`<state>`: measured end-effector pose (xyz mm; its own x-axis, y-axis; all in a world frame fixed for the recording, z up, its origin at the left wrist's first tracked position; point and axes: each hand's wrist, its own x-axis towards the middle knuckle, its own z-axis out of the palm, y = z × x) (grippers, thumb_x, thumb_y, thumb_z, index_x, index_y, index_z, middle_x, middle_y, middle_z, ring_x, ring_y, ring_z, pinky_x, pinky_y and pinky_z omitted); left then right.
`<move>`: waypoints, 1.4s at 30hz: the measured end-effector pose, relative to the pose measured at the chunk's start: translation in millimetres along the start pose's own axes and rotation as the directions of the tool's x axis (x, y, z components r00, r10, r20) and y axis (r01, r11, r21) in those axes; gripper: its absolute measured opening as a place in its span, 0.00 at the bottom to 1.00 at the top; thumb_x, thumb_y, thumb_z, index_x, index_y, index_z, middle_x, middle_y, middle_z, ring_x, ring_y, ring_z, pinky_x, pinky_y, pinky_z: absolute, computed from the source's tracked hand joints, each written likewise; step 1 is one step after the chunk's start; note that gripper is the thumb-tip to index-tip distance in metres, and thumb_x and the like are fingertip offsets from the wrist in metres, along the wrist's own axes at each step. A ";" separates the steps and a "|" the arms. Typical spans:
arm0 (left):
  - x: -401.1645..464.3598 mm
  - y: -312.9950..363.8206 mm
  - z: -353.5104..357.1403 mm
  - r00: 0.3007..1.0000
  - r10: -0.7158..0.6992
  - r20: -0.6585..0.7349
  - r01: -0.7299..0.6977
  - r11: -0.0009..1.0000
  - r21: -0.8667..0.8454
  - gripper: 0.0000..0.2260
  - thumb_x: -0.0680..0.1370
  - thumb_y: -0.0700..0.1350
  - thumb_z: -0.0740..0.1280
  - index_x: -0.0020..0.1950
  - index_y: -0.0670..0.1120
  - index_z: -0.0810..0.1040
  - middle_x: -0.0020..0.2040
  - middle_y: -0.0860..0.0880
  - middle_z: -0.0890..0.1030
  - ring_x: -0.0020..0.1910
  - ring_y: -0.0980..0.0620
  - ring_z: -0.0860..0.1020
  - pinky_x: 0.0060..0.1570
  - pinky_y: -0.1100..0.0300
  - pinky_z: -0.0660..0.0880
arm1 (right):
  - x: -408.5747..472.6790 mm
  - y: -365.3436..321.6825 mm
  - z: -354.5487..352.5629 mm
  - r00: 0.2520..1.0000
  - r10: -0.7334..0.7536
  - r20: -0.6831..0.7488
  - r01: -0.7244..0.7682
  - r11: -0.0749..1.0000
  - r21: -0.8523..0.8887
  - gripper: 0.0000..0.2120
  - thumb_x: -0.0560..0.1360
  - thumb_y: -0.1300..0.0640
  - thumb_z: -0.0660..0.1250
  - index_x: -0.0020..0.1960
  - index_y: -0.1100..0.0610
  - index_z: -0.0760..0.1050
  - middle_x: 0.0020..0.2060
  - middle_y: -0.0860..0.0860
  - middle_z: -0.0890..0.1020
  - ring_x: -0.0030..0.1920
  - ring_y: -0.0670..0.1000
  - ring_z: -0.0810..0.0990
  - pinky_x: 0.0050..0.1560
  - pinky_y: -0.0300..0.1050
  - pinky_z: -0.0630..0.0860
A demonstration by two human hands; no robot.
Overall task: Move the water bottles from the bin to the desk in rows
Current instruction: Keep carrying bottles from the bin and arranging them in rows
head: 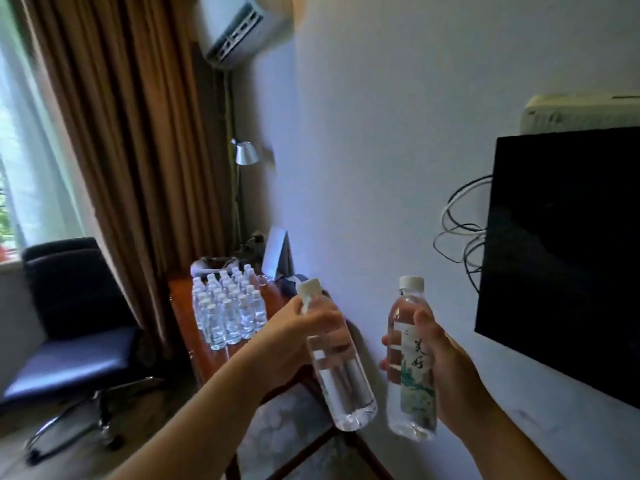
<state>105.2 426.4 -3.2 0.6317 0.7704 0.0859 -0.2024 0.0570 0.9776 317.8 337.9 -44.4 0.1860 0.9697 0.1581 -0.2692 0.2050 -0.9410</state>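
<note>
The wooden desk [180, 306] ran along the wall toward the far corner, and on its far half a block of water bottles [227, 306] already stood upright in close, tidy rows, several deep. By that showing the task looked well advanced, though I judged it unfinished, since two more bottles were in the air and not yet set down. The bin itself was out of view, so how many remained in it could not be told.

Nearer, the left hand [304, 327] was wrapped around the upper part of a clear, unlabelled bottle [341, 368], tilted with its white cap leaning left. Just beside it, apart from it, the right hand [433, 362] gripped a labelled bottle [412, 358] around its middle, held nearly upright. Both bottles hung over the near end of the desk, well apart from the standing rows, where they likely belonged next, on the near edge of the block.
</note>
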 end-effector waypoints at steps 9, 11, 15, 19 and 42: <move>34.7 4.1 -109.0 0.939 -0.092 -0.332 0.146 0.979 0.139 0.18 0.65 0.49 0.79 0.52 0.44 0.80 0.43 0.43 0.81 0.41 0.47 0.81 0.47 0.49 0.80 | 119.6 71.0 79.6 0.985 0.066 0.160 -0.061 0.997 -0.038 0.24 0.72 0.36 0.70 0.56 0.53 0.79 0.46 0.63 0.84 0.39 0.60 0.84 0.37 0.51 0.82; 45.1 10.1 -128.8 0.924 -0.203 -0.324 0.213 0.977 -0.003 0.16 0.68 0.54 0.75 0.47 0.43 0.81 0.42 0.43 0.81 0.39 0.46 0.81 0.46 0.49 0.80 | 150.6 81.8 95.0 0.976 0.057 0.210 -0.061 0.998 0.013 0.16 0.70 0.39 0.69 0.51 0.48 0.81 0.43 0.60 0.85 0.39 0.58 0.84 0.37 0.50 0.83; 69.3 29.8 -177.1 0.925 -0.117 -0.362 0.172 0.977 0.124 0.09 0.76 0.53 0.72 0.46 0.48 0.85 0.46 0.46 0.86 0.45 0.47 0.85 0.45 0.51 0.81 | 213.8 94.7 129.3 0.936 0.043 0.349 -0.036 0.999 -0.028 0.19 0.70 0.38 0.70 0.57 0.46 0.79 0.47 0.57 0.86 0.46 0.57 0.87 0.40 0.46 0.83; 78.4 37.1 -225.6 0.848 0.012 -0.530 0.171 0.940 0.296 0.17 0.75 0.56 0.74 0.57 0.47 0.82 0.54 0.45 0.86 0.53 0.44 0.85 0.57 0.39 0.79 | 266.0 119.7 156.7 0.920 0.061 0.388 -0.026 0.995 -0.095 0.26 0.67 0.35 0.74 0.59 0.48 0.78 0.49 0.57 0.86 0.49 0.59 0.87 0.46 0.50 0.83; 205.7 70.2 -612.4 0.939 0.149 -0.310 0.033 0.859 0.511 0.17 0.68 0.59 0.79 0.53 0.60 0.79 0.49 0.55 0.85 0.49 0.54 0.84 0.53 0.51 0.83 | 481.3 261.6 351.0 0.997 -0.008 -0.074 -0.006 0.982 -0.188 0.28 0.66 0.28 0.71 0.52 0.51 0.82 0.47 0.61 0.85 0.48 0.63 0.85 0.52 0.64 0.80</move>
<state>-237.3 977.7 -34.4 0.3307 0.9289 0.1667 0.2295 -0.2505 0.9405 5.2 904.8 -109.5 0.2576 0.9556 0.1428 -0.0877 0.1703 -0.9815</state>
